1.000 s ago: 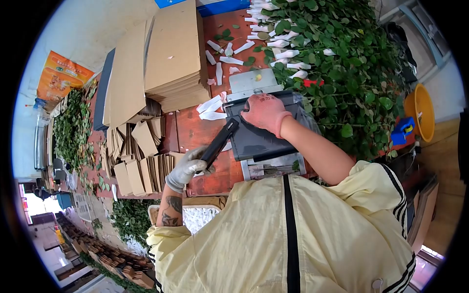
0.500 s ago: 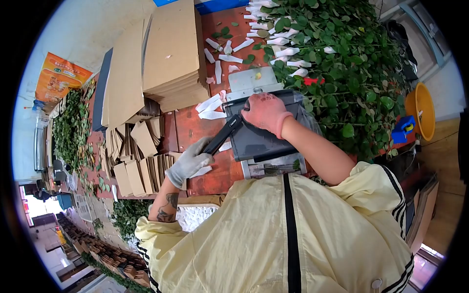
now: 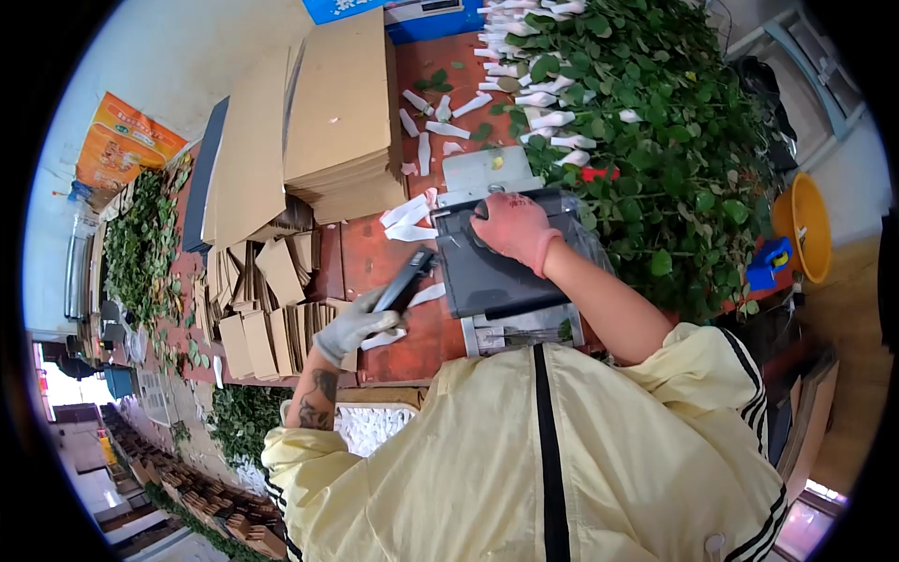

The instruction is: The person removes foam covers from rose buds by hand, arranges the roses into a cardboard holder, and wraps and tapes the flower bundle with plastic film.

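My left hand (image 3: 359, 328), in a pale grey glove, is closed round the handle of a long black stapler (image 3: 405, 281), its far end pointing up and right. The stapler is apart from the dark, flexible sheet (image 3: 492, 281) beside it. My right hand (image 3: 513, 228), in a pink glove, is closed on the upper part of this sheet; its fingertips are partly hidden. The sheet is wrapped over a metal frame (image 3: 470, 337), and a metal plate (image 3: 487, 170) shows at the top. A few stems show in the frame below; whatever else the sheet covers is hidden.
Leafy stems with white-sleeved flower heads (image 3: 655, 169) lie at right. Loose white sleeves (image 3: 423, 150) are scattered on the red table (image 3: 365, 258). Stacked cardboard sheets (image 3: 342, 112) and small cardboard pieces (image 3: 267, 342) stand at left. A yellow basin (image 3: 811, 229) is at far right.
The stapler has drawn back down and left, away from my right hand and the dark sheet. My right hand keeps its grip on the sheet. The whole view has shifted slightly.
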Demonstrator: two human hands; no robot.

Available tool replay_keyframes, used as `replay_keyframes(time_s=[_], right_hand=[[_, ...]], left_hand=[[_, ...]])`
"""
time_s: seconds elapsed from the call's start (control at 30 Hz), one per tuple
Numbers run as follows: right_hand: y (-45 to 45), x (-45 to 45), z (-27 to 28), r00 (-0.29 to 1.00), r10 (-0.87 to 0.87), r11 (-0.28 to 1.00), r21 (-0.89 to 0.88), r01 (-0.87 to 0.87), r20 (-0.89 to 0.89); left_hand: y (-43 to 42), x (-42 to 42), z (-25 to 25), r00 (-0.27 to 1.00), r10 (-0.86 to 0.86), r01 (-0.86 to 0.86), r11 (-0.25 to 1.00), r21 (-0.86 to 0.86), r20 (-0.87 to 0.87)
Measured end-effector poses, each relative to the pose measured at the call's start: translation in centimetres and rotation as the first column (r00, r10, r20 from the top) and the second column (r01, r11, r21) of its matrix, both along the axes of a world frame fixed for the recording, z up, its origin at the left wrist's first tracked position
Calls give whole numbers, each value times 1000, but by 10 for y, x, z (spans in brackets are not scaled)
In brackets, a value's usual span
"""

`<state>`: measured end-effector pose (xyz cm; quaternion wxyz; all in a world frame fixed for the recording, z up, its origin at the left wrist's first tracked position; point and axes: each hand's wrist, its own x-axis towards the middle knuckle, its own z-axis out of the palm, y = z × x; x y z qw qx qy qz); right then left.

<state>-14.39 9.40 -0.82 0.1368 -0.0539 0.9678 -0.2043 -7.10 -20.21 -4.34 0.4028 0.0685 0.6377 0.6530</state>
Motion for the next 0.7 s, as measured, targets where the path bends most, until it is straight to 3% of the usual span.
replay_keyframes(time_s=[0.07,0.13,0.23,0.3,0.33,0.4,0.43,0.47,0.53,0.57,0.63,0.67,0.7], right_hand=[[8,7,-1,998,-55,969,-243,48,-22],[21,11,-19,990,-104,897,-421,135,94],[42,16,-18,987,135,772,-615,-162,-91],[48,25,-2,956,292,652,-731,-199,1],[51,29,3,956,294,651,-733,-200,1],[60,38,10,883,427,637,-628,-447,-195],[64,29,-11,834,539,368,-857,-361,-120],[64,33,-9,844,512,277,-900,-337,-159],[66,44,-28,948,314,703,-657,-273,-58],[61,47,-22,955,289,704,-662,-257,-64],[53,52,-2,932,216,645,-675,-359,-289],[56,57,-3,937,193,644,-683,-345,-292],[59,63,-5,965,110,675,-694,-249,-239]], left_hand=[[-13,16,12,996,83,-84,996,32,24],[-3,33,30,960,278,-270,949,165,-25],[38,32,38,844,487,-455,872,180,-223],[86,28,53,753,598,-519,797,309,-275],[106,23,57,725,631,-544,770,333,-275],[141,13,51,661,661,-543,748,382,-354],[157,6,50,611,638,-516,770,375,-468],[173,5,51,665,642,-536,766,355,-383],[190,-7,24,704,573,-485,819,306,-419],[196,-8,25,717,551,-462,834,301,-426],[204,-8,27,624,503,-443,858,259,-598],[204,-15,27,635,482,-425,871,248,-604],[198,-26,30,743,418,-313,907,281,-523]])
